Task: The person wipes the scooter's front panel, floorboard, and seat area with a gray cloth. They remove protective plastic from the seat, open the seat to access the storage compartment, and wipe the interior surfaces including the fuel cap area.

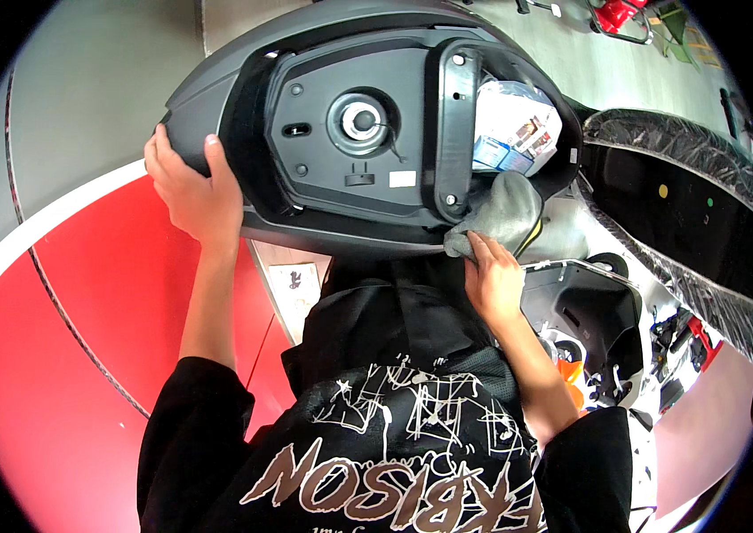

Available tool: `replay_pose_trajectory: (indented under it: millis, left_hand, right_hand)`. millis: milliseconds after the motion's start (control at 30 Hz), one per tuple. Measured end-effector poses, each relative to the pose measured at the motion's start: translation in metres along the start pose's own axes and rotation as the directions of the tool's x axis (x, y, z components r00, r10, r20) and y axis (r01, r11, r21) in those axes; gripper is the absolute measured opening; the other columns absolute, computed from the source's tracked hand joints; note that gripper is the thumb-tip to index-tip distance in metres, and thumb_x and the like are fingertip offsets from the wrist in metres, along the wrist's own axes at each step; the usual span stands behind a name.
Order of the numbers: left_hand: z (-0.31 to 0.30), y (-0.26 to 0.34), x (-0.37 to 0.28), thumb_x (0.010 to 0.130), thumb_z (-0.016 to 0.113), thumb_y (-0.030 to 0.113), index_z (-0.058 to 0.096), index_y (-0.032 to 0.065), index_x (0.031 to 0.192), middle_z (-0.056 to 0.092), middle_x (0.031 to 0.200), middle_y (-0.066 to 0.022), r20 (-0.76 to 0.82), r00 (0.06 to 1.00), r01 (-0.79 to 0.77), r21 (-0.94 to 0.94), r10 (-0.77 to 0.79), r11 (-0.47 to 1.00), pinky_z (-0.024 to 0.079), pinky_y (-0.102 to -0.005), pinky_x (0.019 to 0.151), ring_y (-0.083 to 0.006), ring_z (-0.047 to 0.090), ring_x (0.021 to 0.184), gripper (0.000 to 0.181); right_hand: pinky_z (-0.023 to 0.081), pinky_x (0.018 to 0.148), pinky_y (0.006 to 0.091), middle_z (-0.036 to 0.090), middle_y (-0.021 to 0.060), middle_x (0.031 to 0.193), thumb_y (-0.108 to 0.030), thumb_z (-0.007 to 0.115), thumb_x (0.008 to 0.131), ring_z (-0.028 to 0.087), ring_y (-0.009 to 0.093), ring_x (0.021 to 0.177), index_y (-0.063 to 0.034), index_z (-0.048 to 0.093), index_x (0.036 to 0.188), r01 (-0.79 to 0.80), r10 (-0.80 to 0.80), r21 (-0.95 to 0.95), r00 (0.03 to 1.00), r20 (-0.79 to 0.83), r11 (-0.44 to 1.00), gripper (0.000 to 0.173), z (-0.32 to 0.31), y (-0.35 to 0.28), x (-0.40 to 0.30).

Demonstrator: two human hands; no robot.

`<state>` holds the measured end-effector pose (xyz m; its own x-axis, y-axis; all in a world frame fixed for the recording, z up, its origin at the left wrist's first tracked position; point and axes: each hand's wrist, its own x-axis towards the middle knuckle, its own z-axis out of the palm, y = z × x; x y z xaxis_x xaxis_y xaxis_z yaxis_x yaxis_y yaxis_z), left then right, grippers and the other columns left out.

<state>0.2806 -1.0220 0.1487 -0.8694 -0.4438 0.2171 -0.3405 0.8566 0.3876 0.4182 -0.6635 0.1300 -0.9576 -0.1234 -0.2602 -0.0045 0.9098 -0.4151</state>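
Note:
A dark grey motor scooter body lies across the view before me, with its under-seat compartment uncovered. My left hand rests on the left end of the body, fingers spread over the edge and holding nothing. In my right hand is a grey cloth, pinched at one end and draped over the compartment's near right rim. A black crossbar divides the compartment. Right of it sits a plastic bag with printed papers. To its left, a grey panel surrounds a round recess.
The raised seat, partly wrapped in clear film, extends right. Below it stands an open dark container-like shell, near an orange object. A red floor area lies left, and a red object stands at the far top right.

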Motion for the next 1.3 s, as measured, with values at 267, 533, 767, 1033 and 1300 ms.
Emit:
replay_pose_trajectory:
  millis: [267, 533, 767, 1033, 1300]
  left_hand:
    - [-0.001, 0.001, 0.0, 0.098, 0.06, 0.039, 0.041, 0.0066, 0.15, 0.041, 0.154, -0.0121, 0.03, 0.999, 0.044, 0.014, -0.044, 0.999, 0.042, -0.0471, 0.108, -0.0358, 0.046, 0.137, 0.064]
    - [-0.002, 0.004, 0.0, 0.098, 0.06, 0.038, 0.04, 0.0079, 0.151, 0.041, 0.154, -0.0116, 0.04, 0.997, 0.06, 0.06, -0.062, 0.996, 0.046, -0.0487, 0.103, -0.0371, 0.049, 0.133, 0.065]
    - [-0.003, 0.005, 0.001, 0.097, 0.06, 0.038, 0.042, 0.0077, 0.149, 0.042, 0.153, -0.0122, 0.033, 0.997, 0.063, 0.068, -0.065, 0.996, 0.047, -0.0505, 0.101, -0.0387, 0.05, 0.129, 0.063]
    - [0.0, 0.001, -0.003, 0.096, 0.061, 0.037, 0.042, 0.0068, 0.149, 0.042, 0.152, -0.0131, 0.004, 0.999, 0.049, 0.093, -0.049, 0.994, 0.048, -0.0509, 0.099, -0.0397, 0.052, 0.125, 0.064]
    - [0.001, -0.005, -0.002, 0.095, 0.063, 0.038, 0.043, 0.0088, 0.149, 0.041, 0.153, -0.0106, 0.002, 0.999, 0.05, 0.052, -0.05, 0.997, 0.049, -0.0501, 0.098, -0.0366, 0.052, 0.127, 0.065]
  right_hand:
    - [0.054, 0.069, 0.0571, 0.066, 0.0262, 0.07, -0.017, 0.066, 0.087, 0.067, 0.047, 0.069, -0.0031, 0.061, 0.083, -0.067, 0.088, -0.092, 0.963, 0.255, 0.994, 0.015, 0.02, -0.015, 0.029]
    - [0.057, 0.063, 0.0529, 0.068, 0.0238, 0.069, -0.012, 0.062, 0.084, 0.07, 0.044, 0.066, -0.002, 0.062, 0.08, 0.227, -0.163, -0.128, 0.91, 0.382, 0.966, 0.011, 0.014, -0.018, 0.048]
    - [0.058, 0.069, 0.0499, 0.07, 0.0226, 0.073, -0.011, 0.063, 0.08, 0.071, 0.041, 0.072, -0.0026, 0.067, 0.073, 0.38, -0.348, -0.006, 0.854, 0.388, 0.925, 0.011, 0.025, -0.08, 0.089]
    - [0.057, 0.075, 0.0541, 0.069, 0.0272, 0.076, -0.018, 0.066, 0.089, 0.07, 0.046, 0.077, 0.0026, 0.069, 0.082, 0.318, -0.406, 0.266, 0.818, 0.408, 0.91, 0.023, 0.013, -0.141, 0.116]
    - [0.054, 0.077, 0.0537, 0.066, 0.0309, 0.081, -0.028, 0.067, 0.091, 0.067, 0.049, 0.084, 0.0041, 0.067, 0.081, 0.175, -0.353, 0.535, 0.902, 0.251, 0.827, 0.034, 0.038, -0.164, 0.148]
